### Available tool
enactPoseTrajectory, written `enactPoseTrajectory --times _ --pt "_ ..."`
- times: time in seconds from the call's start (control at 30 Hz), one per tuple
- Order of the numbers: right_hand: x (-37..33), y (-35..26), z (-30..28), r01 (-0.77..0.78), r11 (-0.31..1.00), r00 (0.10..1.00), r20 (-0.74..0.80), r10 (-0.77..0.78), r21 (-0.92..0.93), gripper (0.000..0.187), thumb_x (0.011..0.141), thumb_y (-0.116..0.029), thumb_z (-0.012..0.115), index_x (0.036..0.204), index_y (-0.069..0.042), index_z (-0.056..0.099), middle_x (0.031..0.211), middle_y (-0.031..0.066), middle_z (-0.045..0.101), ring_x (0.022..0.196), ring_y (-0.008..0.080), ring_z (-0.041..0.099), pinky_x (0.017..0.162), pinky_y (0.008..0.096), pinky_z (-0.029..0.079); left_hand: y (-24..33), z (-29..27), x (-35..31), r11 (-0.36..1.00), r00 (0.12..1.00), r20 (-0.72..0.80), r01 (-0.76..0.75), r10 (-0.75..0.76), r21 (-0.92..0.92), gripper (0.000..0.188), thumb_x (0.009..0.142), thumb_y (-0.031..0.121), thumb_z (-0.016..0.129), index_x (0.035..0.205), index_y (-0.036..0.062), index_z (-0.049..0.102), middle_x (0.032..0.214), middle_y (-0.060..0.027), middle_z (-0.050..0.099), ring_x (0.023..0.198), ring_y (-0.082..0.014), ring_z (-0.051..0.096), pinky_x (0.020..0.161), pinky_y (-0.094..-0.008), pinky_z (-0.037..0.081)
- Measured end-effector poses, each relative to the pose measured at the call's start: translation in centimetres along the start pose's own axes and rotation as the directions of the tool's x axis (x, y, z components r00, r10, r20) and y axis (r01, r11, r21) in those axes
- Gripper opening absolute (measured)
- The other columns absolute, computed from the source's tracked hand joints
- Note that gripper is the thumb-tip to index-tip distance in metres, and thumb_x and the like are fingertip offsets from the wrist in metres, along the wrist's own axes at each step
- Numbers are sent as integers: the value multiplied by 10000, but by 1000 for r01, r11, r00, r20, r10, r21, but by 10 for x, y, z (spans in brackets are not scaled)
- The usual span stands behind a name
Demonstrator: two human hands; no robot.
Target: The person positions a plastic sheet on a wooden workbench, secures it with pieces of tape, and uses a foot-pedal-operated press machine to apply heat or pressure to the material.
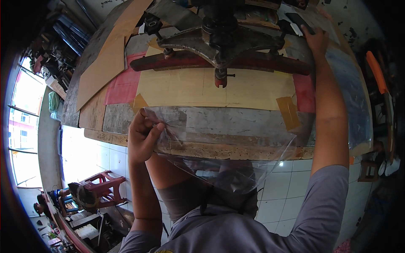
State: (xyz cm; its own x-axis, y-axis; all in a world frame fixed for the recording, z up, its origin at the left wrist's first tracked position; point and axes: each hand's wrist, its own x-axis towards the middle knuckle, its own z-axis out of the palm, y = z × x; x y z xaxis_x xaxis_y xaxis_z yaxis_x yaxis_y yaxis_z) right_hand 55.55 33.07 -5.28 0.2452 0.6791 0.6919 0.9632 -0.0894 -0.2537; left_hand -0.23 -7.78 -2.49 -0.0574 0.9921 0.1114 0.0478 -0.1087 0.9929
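Note:
My left hand point(145, 134) is closed on the gathered edge of a clear plastic sheet point(236, 179), thumb against fingers. The sheet drapes over the table's front edge and hangs above my lap. At the far right my right hand point(317, 40) reaches across the table, fingers apart, beside a dark flat phone-like object point(299, 22). Contact between them is hard to make out. In the middle stands a dark metal press head point(217, 44) with a red bar point(168, 62) beneath it. Under the bar lies a pale yellow sheet point(181, 89), with red pieces point(122, 86) at its ends.
Brown tape point(287, 113) sticks at the yellow sheet's right corner. Tan board point(101, 69) covers the table's left side. Blue-tinted clear sheeting point(348, 92) lies along the right. A red plastic stool point(107, 189) stands on the tiled floor at left.

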Motion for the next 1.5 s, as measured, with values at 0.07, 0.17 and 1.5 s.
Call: enactPoseTrajectory --times 0.07,0.17,1.5 --pt "-1 -11 -12 -58 990 997 -65 50 -129 758 831 -691 647 1244 -56 667 1190 265 686 1148 404 653 986 510 492 1 -3 -2 999 999 18 34 -34 -7 182 965 20 646 1064 26 493 873 -62 693 746 -70 635 656 -217 491" --pt "5 -1 -7 -244 966 956 147 254 -82 623 916 -612 568 1178 -55 666 1113 247 715 1083 408 679 938 502 518 4 2 -1 999 999 17 43 -42 -18 181 966 23 646 1061 32 492 873 -53 685 758 -54 620 669 -207 478" --pt "-274 -112 -294 -59 614 865 347 -362 787 571 1034 -513 510 1239 -7 675 1134 126 703 1129 234 640 1006 363 451 8 3 -3 996 995 -52 -87 87 13 124 1000 94 634 1064 56 535 760 21 666 595 16 455 520 -189 319"
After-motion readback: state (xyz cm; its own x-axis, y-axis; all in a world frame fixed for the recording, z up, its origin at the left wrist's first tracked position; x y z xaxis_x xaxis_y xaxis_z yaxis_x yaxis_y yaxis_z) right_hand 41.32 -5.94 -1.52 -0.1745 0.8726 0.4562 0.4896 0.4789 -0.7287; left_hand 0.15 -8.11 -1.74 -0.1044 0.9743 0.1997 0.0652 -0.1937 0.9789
